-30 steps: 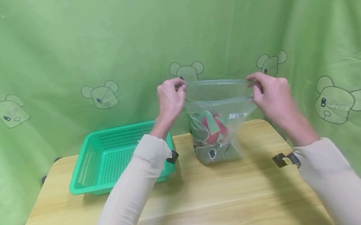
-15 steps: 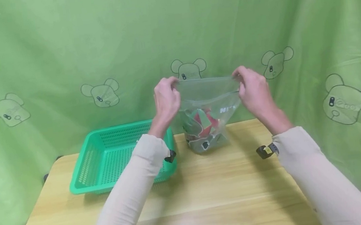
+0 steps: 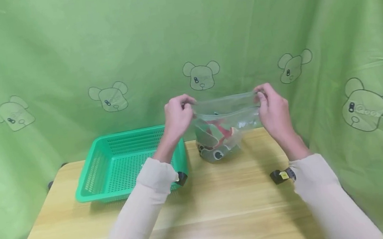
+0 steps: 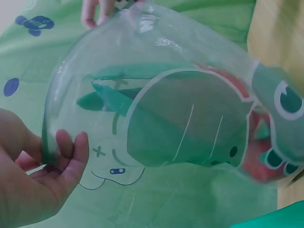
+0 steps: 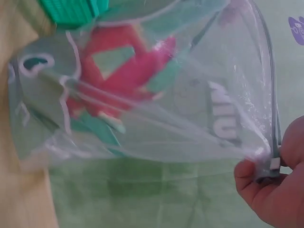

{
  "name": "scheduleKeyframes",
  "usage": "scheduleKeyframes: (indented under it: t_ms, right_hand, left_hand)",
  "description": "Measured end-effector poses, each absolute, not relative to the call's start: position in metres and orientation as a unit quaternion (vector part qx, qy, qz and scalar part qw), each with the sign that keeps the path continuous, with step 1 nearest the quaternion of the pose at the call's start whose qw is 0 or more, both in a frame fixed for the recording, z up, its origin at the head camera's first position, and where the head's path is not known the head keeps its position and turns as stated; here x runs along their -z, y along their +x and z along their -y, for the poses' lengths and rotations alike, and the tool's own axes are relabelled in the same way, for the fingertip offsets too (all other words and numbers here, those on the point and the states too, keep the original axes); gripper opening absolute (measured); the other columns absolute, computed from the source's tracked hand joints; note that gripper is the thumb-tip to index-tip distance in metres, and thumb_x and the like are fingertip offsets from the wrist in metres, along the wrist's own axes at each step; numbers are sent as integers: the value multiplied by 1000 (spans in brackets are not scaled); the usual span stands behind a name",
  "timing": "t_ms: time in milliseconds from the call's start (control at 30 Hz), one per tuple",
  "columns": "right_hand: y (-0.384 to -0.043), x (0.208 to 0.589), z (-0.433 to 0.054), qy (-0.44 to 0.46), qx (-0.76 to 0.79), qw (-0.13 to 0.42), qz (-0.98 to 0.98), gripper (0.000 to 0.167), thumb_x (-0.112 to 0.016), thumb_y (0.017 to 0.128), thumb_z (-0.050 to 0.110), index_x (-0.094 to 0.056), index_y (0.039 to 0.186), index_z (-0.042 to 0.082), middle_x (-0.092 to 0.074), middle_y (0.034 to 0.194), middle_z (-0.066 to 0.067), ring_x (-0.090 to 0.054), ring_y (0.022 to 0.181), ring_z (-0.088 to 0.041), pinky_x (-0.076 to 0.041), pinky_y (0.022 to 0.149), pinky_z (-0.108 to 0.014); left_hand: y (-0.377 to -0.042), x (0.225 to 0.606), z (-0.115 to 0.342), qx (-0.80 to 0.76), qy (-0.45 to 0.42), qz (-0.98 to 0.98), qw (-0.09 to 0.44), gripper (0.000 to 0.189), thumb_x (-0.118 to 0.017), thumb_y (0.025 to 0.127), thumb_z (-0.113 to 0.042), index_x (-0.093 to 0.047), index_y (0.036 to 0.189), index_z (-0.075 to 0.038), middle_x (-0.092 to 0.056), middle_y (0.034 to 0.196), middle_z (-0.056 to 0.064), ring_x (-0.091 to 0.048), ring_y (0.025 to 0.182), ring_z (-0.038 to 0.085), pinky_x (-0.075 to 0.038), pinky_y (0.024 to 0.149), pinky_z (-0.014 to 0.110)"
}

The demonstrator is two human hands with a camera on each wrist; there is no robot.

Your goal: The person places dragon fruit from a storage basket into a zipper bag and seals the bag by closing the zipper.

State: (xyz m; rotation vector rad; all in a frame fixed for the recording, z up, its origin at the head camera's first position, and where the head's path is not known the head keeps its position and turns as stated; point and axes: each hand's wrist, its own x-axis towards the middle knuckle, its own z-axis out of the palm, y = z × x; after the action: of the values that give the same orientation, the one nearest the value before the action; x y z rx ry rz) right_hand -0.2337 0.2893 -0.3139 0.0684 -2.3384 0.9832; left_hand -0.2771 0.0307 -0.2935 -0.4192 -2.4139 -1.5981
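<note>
A clear zip bag (image 3: 219, 140) with a printed cartoon face stands upright on the wooden table, its mouth held up between both hands. Red and green pieces (image 5: 114, 71) show through the film, their kind unclear. My left hand (image 3: 178, 115) pinches one top corner of the bag; in the left wrist view the thumb and fingers (image 4: 71, 152) close on its rim. At the opposite corner, my right hand (image 3: 274, 111) pinches the edge beside a small white zip slider (image 5: 275, 163). Whether the bag's mouth is sealed cannot be told.
A green plastic basket (image 3: 86, 194) with perforated walls stands on the table (image 3: 224, 215) left of the bag, partly behind the left forearm. A green curtain (image 3: 231, 31) printed with cartoon heads hangs close behind the table.
The right hand has moved left, and the bag has shifted left and slightly back. Over the last half second both hands have lowered with the bag's rim. Both hands keep their pinch.
</note>
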Motion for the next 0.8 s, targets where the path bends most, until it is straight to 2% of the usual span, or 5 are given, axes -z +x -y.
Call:
scheduleKeyframes:
  t_ms: [167,300,500,667,800]
  right_hand:
    - [-224,332,-287,19,-422,293,858,37,-43,111,32,-62,127,5,-64,105,-13,-54,84,-19,-45,72,-28]
    - [-212,338,-289,40,-456,237,857,47,-67,99,44,-60,132,12,-59,114,-10,-53,96,-21,-47,80,-33]
    - [-197,343,-297,108,-409,206,882,76,-95,73,24,-59,137,10,-53,124,-14,-50,107,-26,-45,86,-41]
    - [-193,352,-298,142,-367,272,878,46,-89,78,7,-69,120,5,-60,108,-9,-52,83,-18,-45,69,-24]
    - [-189,359,-297,169,-378,301,859,23,-76,86,-8,-74,104,6,-66,99,-3,-58,71,-13,-50,60,-15]
  left_hand:
    - [-269,306,-21,620,-133,769,74,28,-47,94,7,-73,101,1,-71,102,17,-71,75,22,-57,61,25]
    - [-266,314,-8,715,-152,682,17,23,-47,98,7,-69,106,7,-66,111,20,-71,86,26,-61,82,33]
    - [-264,326,13,729,-200,650,-72,31,-69,96,-3,-67,126,-2,-63,130,19,-68,113,25,-49,107,39]
    - [-261,332,16,670,-240,702,-39,42,-79,87,0,-68,127,-4,-67,126,12,-69,111,26,-55,98,38]
    - [-255,337,13,578,-289,763,23,27,-75,93,-6,-72,120,-2,-70,112,11,-69,95,26,-60,82,38]
